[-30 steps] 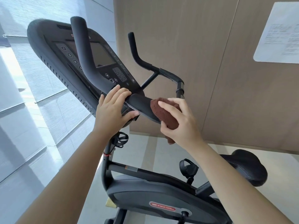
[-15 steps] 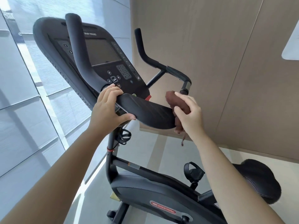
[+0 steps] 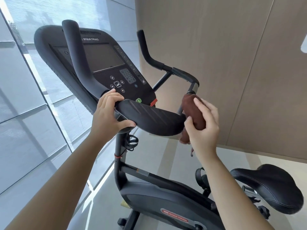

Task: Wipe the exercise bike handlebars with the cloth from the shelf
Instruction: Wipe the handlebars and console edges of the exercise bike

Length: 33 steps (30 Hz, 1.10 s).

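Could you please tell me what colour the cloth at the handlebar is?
The cloth is reddish brown, best seen in the head view.

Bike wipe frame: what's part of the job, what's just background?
Job: cloth, gripped by right hand; handlebars, gripped by left hand.
Background: console, saddle, pedal.

I read the handlebar pad (image 3: 149,120) as matt black, ribbed, rubbery. Cloth (image 3: 194,112): brown, fuzzy pile. Console (image 3: 101,78): smooth plastic, with a semi-gloss screen (image 3: 103,58). Bare-metal sleeve (image 3: 194,88) on the far bar. Wall panels (image 3: 232,63): matt wood grain. Saddle (image 3: 269,188): smooth, slight sheen.
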Tool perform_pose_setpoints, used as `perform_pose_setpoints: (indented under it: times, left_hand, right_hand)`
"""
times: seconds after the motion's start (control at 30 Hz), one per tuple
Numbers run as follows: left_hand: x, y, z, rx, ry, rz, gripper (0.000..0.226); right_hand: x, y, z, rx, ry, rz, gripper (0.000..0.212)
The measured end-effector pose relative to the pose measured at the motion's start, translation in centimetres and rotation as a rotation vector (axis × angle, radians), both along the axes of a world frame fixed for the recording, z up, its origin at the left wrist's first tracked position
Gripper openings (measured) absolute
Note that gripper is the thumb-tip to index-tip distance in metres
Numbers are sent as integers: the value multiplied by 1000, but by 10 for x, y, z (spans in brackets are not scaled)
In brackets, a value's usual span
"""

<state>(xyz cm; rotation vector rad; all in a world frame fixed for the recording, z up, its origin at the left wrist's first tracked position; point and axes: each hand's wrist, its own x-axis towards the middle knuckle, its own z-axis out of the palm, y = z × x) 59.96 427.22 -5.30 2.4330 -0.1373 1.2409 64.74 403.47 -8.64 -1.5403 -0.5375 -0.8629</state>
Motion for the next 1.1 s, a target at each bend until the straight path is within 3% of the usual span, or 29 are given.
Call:
perform_pose_setpoints:
  times: [0.13,0.3,0.4,0.6,0.83,0.93,1.1]
  left_hand:
    - [0,0,-3,14,7,13,74]
    - [-3,-4,0,29,23,-3,78]
    - [-4,-5,2,67,27,-37,96]
    - [-2,1,-1,126,25,-45,94]
    - [-5,4,1,121,26,-54,93]
    - [-4,6,-1,119,-15,-44,89]
    - [-1,10,-1,155,-73,-65,85]
  right_hand:
    - [10,2,-9,-54,208,79,45]
    - [-19,13,-26,155,265,70,49]
    - [-40,35,-27,282,278,-31,50]
    - [-84,101,-16,382,192,-322,54]
    - [-109,88,-11,137,131,-251,52]
    - [-99,52,-5,46,21,-377,51]
    - [-50,33,24,-98,90,-353,50]
